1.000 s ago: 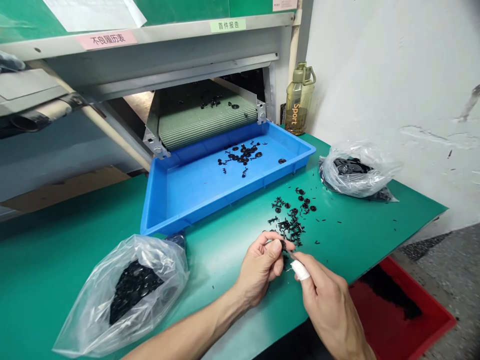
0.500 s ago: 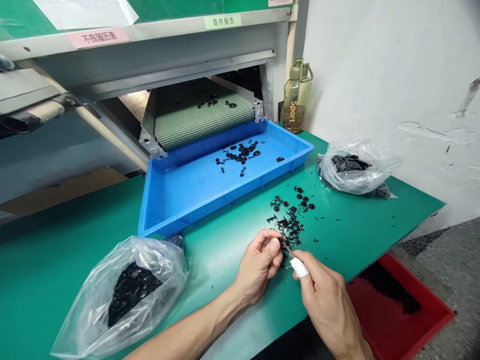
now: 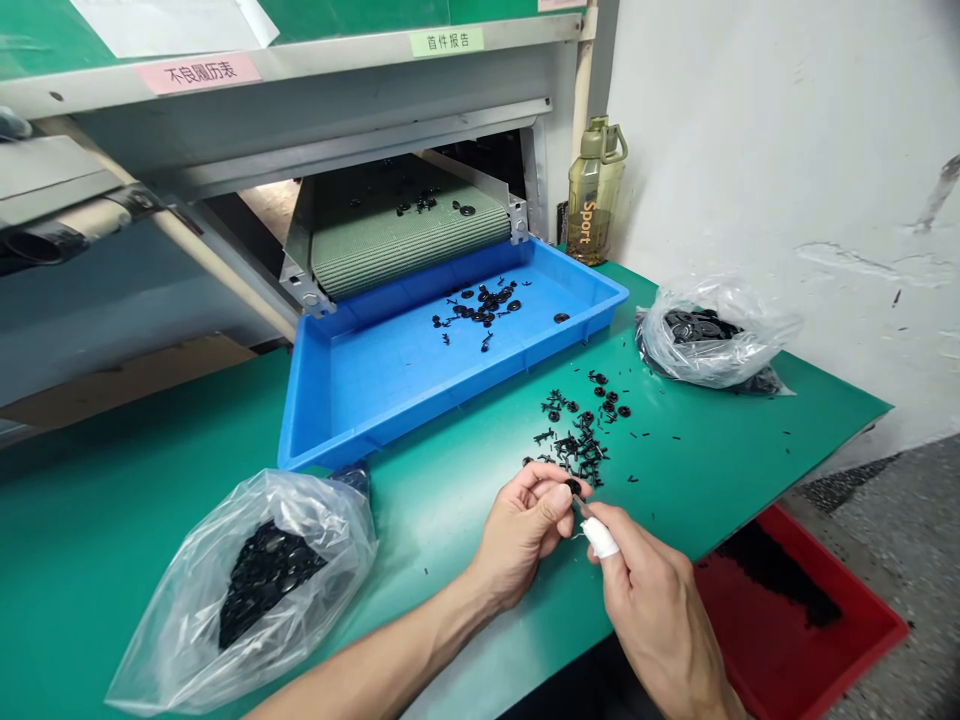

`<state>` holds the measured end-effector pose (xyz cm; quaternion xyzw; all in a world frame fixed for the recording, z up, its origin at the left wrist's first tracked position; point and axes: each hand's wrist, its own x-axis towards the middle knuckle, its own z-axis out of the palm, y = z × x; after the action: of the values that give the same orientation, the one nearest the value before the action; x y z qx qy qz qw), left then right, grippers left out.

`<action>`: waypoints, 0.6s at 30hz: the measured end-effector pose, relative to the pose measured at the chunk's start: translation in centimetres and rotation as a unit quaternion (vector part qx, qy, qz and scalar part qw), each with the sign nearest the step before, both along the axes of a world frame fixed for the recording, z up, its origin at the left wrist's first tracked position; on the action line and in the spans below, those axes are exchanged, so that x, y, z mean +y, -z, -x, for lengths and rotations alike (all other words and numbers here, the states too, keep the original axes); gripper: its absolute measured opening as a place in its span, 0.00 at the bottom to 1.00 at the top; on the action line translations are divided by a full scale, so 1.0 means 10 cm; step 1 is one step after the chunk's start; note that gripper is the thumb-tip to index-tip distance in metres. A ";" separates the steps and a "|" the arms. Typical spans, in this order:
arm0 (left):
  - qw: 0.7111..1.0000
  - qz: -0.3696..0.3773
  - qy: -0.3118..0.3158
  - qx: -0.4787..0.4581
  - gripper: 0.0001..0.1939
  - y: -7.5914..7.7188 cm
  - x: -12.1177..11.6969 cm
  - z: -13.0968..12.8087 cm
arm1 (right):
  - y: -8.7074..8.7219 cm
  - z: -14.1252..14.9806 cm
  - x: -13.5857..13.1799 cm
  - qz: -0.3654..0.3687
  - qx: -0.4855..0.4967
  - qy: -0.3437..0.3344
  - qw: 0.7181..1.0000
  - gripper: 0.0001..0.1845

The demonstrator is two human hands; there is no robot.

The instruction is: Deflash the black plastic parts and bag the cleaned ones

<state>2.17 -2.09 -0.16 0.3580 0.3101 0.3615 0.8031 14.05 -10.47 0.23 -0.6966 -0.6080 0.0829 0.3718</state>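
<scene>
Between its thumb and fingers, my left hand pinches a small round black part. My right hand, its thumb wrapped in white, grips a thin metal blade whose tip meets that part. Most of the tool's handle is hidden in the palm. Just beyond the fingers, a scattered pile of small black parts lies on the green tabletop, some disc-shaped and some like short sticks.
A blue tray holding black parts sits under a conveyor belt. Plastic bags of black parts stand at left and right. A bottle is at the wall; a red bin lies below the table's right edge.
My left fingers have shifted slightly, and the round black part is turned and shows more at the fingertips. The blade stays against it; my right hand has barely moved.
</scene>
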 end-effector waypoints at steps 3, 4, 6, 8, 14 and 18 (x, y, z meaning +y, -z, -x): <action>1.000 -0.007 0.006 0.007 0.14 0.01 -0.01 0.00 | -0.01 0.00 0.01 0.012 0.003 0.000 1.000 0.18; 1.000 -0.005 0.005 0.011 0.15 0.01 -0.01 0.00 | -0.01 0.00 0.01 0.016 0.002 0.001 1.000 0.18; 1.000 -0.001 0.003 0.021 0.17 0.01 -0.01 0.00 | -0.03 0.00 0.02 0.022 0.001 0.000 1.000 0.17; 1.000 -0.003 0.003 0.031 0.16 0.01 -0.01 0.00 | -0.03 0.01 0.03 0.018 -0.002 0.001 1.000 0.17; 0.999 0.005 -0.002 0.034 0.14 -0.01 -0.02 -0.01 | -0.04 0.14 0.06 -0.036 -0.038 0.028 0.998 0.15; 0.999 0.008 -0.033 0.040 0.14 -0.02 -0.03 -0.01 | -0.02 0.23 0.08 -0.075 -0.086 0.054 0.992 0.16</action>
<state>2.31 -2.40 0.03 0.3551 0.3568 0.3707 0.7805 11.78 -9.67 0.45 -0.7031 -0.6037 -0.0437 0.3732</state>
